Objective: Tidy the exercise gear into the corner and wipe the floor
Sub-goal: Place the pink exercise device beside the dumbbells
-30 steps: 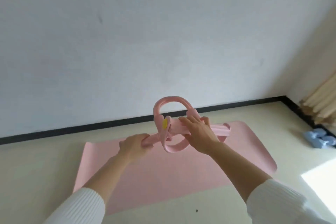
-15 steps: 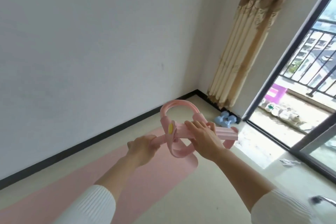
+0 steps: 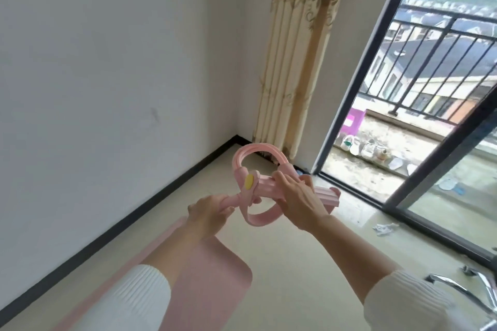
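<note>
Bare floor (image 3: 269,250) runs beyond the pink mat (image 3: 209,279) to the curtain (image 3: 290,62); above the mat's end, left hand (image 3: 207,213) and right hand (image 3: 298,201) each clamp the pink puller (image 3: 265,188).

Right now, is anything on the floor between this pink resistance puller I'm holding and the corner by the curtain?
Nothing visible: the floor to the corner looks bare. The puller hides the patch at the curtain foot, so check there.

no readable text, labels, brands, numbers or signs on anything here.
</note>
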`<state>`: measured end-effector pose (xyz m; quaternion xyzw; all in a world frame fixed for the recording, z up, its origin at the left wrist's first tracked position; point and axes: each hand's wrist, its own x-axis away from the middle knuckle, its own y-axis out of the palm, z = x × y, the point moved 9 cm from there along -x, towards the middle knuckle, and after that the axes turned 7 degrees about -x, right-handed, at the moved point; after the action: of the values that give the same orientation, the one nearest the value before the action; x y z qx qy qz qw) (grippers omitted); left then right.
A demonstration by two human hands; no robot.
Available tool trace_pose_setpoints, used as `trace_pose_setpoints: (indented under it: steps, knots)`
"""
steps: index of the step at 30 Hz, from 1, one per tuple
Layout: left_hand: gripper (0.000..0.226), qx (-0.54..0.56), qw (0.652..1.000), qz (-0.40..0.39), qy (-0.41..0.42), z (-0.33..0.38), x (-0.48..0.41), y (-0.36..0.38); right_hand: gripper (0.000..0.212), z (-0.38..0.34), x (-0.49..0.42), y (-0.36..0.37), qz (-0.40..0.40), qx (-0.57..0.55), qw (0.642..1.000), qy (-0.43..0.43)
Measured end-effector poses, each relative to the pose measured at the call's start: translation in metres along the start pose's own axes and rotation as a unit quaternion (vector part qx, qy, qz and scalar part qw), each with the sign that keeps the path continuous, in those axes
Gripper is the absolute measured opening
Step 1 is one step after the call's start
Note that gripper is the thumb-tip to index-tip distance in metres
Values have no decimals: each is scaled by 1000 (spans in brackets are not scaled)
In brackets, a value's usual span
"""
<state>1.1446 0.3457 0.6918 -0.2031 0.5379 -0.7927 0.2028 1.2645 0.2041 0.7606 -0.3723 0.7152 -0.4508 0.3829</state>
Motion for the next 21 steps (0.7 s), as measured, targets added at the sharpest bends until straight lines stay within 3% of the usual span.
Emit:
trace_pose_setpoints:
  steps: [8,16,21]
  knots:
    - [27,-8,999,-32,22,34,-182,-9,22,118,-130,-4,13,9,1000,13]
    - [33,0,999,-52,8,43,-367,16,30,250,-270,43,-35,14,999,19]
    - [49,-2,996,-81,-35,46,-475,33,26,326,-357,73,-73,-8,997,28]
